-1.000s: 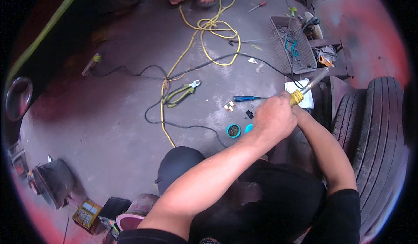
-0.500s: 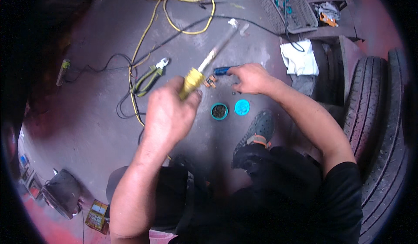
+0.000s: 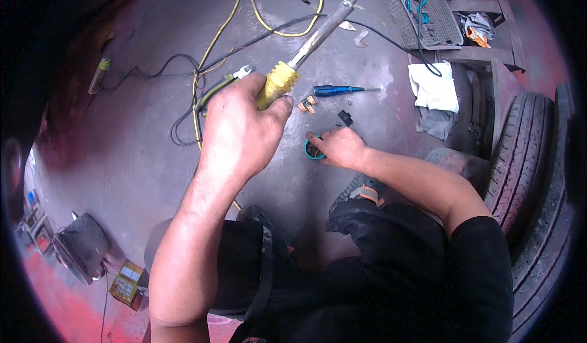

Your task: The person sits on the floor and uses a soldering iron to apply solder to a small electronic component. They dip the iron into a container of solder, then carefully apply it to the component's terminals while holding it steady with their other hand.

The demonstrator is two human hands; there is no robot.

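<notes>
Grey workshop floor [image 3: 140, 165]; tyres [image 3: 520, 153] stand well off to the right of everything below. Left fingers [image 3: 281, 105]: wrapped round the yellow handle of what looks like a soldering iron [image 3: 282, 78], shaft angled up, away and rightward from them. Right fingers [image 3: 315, 141]: down at the open teal tin [image 3: 308, 154], right under their tips, dark contents inside; can't tell if they're pinching it or only touching. Black part [image 3: 345, 118] just beyond the right fingers, blue screwdriver [image 3: 337, 90] farther out. Small orange-and-white pieces [image 3: 307, 104] just right of the left fingers, pliers [image 3: 223, 88] partly hidden on their left.

My read: step in hand is getting at the tin, iron held aloft. Next move calls for a sure right-side pinch, iron tip kept clear.
</notes>
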